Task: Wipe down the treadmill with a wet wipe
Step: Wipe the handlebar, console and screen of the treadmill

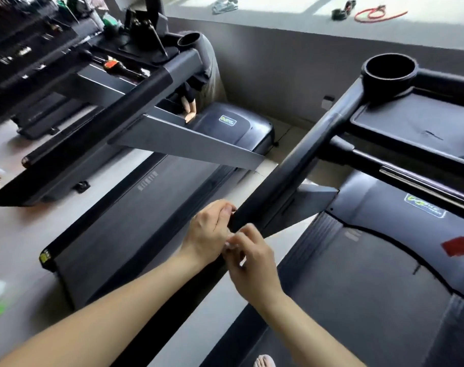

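Fingertips (pixel 232 207) of the left hand (pixel 208 231) curl against the lower end of the treadmill's black handrail (pixel 291 165), while the right hand (pixel 252 263) meets it just below, its fingers bent inward around a small pale scrap, probably the wet wipe (pixel 232 241); the scrap is largely hidden between the two hands, so whether the left hand also pinches it cannot be told. Both hands thus lie touching or nearly touching at the rail's near end, on the treadmill (pixel 384 274) to the right. Judged from this pose, the step in hand is readying or folding the wipe against the rail; it would go best if the wipe were spread flat over the fingers, wrapped round the rail, and drawn in one long stroke up toward the cup holder (pixel 389 71), turning to a fresh face when soiled. Outward, the belt carries a red card (pixel 460 245), which would need lifting before the deck is wiped. A second treadmill (pixel 146 207) stands to the left across a narrow strip of floor, where another person's hand (pixel 190 116) rests on its motor cover. A red cord (pixel 379 13) lies on the far ledge, well apart.
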{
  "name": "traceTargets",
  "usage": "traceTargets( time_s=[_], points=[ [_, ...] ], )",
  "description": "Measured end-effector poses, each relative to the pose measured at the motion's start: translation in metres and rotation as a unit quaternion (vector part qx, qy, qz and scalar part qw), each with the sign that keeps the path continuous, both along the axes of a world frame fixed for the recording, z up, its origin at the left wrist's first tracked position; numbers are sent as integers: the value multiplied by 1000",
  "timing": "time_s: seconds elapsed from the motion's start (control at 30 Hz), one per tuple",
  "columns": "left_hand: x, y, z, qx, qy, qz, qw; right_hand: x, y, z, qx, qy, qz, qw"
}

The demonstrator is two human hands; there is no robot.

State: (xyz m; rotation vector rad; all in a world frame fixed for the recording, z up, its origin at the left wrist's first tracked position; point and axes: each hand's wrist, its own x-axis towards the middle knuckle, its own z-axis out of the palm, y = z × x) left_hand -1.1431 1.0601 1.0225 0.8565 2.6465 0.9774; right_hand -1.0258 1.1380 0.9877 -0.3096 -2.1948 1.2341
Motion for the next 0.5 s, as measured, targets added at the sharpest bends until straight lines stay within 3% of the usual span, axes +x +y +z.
traceTargets(
  time_s=[0.1, 0.23, 0.33, 0.5],
  points=[
    [3, -8, 2, 15, -31, 23, 999, -7, 31, -7, 50, -6, 47, 998],
    [14, -35, 13, -36, -51, 56, 996, -51, 149, 9, 71, -28, -134, 988],
    [22, -69, 18, -84, -55, 86, 991, -77, 207, 16, 107, -89, -196, 971],
    [38, -122, 16, -88, -104, 162, 977, -71, 150, 12, 115, -112, -185, 970]
  ],
)
